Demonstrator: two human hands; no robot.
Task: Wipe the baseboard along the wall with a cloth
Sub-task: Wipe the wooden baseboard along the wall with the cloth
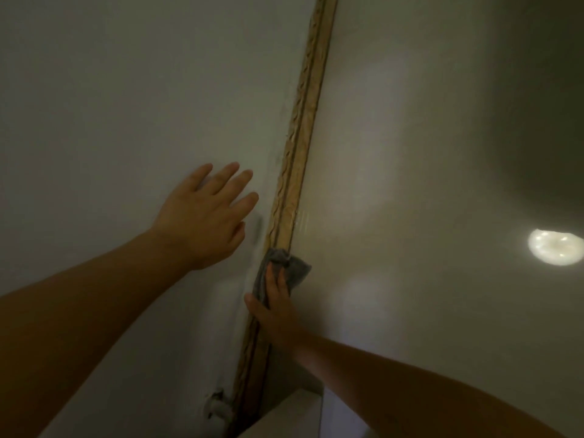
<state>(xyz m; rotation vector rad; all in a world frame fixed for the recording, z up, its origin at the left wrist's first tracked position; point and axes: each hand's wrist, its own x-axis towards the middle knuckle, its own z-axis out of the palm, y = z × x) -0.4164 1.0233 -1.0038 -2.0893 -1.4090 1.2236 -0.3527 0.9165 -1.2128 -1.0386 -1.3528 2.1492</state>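
I count two hands, one cloth and one baseboard in my view, and I can read no brand, label or writing on any of them. My left hand [208, 216] lies flat against the pale wall [110, 105] with its fingers straight and slightly spread, holding nothing, just beside the baseboard but not touching it. The baseboard [300, 128] is a single narrow wood-coloured strip running from the top middle of the frame down toward the bottom centre, between the wall on its left and the glossy pale floor [410, 153] on its right. My right hand [276, 308] presses the grey cloth [278, 267] onto the strip at its lower half; the fingers lie fairly straight over the bunched fabric and the thumb reaches out on the wall side, though I cannot tell whether any fingers are hooked under the folds. One bright round light reflection [554, 247] shines on the floor at the right edge. One small white fitting [216, 406] sits on the wall near the bottom, just left of the baseboard.
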